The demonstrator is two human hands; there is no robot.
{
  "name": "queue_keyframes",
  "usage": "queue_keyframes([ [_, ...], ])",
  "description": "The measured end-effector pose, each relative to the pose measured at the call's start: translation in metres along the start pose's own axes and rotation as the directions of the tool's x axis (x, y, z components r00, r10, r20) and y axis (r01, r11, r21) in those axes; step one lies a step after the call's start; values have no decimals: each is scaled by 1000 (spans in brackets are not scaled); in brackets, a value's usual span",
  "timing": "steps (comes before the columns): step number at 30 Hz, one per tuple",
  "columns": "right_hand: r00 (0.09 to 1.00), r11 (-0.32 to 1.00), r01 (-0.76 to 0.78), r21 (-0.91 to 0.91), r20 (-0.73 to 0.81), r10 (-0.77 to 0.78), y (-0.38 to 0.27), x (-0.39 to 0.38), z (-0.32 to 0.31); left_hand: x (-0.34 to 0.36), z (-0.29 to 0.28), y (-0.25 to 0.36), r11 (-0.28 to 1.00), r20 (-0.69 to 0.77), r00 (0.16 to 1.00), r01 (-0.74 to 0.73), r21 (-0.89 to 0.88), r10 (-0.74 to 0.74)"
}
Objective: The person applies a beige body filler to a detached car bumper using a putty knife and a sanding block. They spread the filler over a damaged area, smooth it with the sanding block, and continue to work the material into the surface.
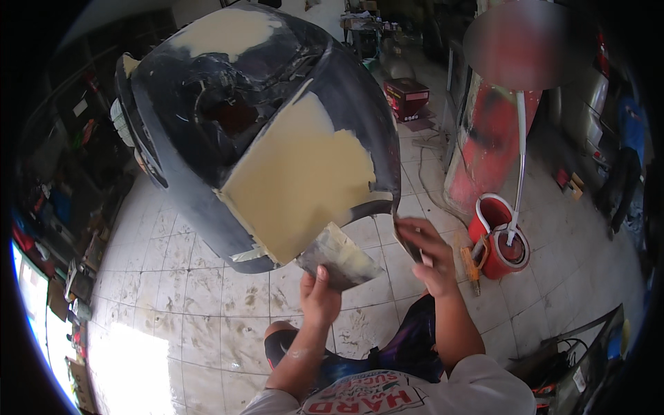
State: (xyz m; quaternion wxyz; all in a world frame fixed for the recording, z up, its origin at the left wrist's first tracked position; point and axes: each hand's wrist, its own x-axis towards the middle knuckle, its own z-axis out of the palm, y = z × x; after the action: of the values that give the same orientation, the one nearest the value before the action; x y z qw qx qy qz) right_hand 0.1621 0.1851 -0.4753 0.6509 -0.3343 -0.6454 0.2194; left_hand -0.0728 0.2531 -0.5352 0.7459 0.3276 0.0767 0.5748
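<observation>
Here we are, right over a dark car bumper [365, 97] that fills the upper middle of the view, raised above a pale tiled floor [228, 294], with a broad beige patch [297, 173] of filler spread over its near side and a second beige patch [228, 33] up on its far end. Down at its lower edge, look at the left hand [320, 297]: thumb flat on top, it grips a flat plate [339, 259] smeared grey and yellowish, the fingers tucked underneath and mostly hidden, the plate tilted and sitting just beneath the beige patch, its upper corner overlapping the bumper's edge in view; whether the two touch, I cannot tell! Across to the right hand [430, 257], and it's pinching a thin blade [407, 243] between thumb and extended fingers, the blade nearly edge-on, just below the bumper's right-hand tip, contact there too close to call. The two hands are apart, plate on one side, blade on the other. Below them, dark patterned shorts [411, 339] and a pale shirt [477, 387]. Off to the right stands a red bucket [492, 263] with a pale pole [520, 159] rising from it, an orange tool [472, 268] just beside, and a large red panel [477, 155] leaning behind!
</observation>
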Motion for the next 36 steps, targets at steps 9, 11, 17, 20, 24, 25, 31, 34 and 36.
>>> queue_keyframes([
  [9,966,970,54,-239,258,9,-11,-46,-4,-22,47,-13,988,-226,967,134,74,-114],
  [11,961,891,63,-450,270,68,-8,-45,-17,-23,45,-7,973,-275,950,191,133,-149],
  [17,975,573,146,-807,214,53,-33,-31,-31,-23,38,11,606,-48,990,-41,794,130],
  [20,967,563,141,-814,234,96,-39,-30,-12,-26,51,15,329,200,959,-258,909,199],
  [24,920,586,281,-760,386,60,-14,-38,31,-28,73,31,364,282,896,-404,839,344],
  [25,935,695,166,-699,335,113,-4,-35,35,-30,74,36,383,305,869,-454,804,391],
  [31,992,948,-122,-293,-39,116,-2,39,-13,-13,18,53,706,265,964,-165,688,-33],
  [34,995,849,99,-519,58,-81,-3,115,-14,1,-11,32,761,287,956,-237,605,70],
  [36,994,831,101,-547,17,-109,0,155,0,6,-21,25,811,294,950,-254,527,107],
])
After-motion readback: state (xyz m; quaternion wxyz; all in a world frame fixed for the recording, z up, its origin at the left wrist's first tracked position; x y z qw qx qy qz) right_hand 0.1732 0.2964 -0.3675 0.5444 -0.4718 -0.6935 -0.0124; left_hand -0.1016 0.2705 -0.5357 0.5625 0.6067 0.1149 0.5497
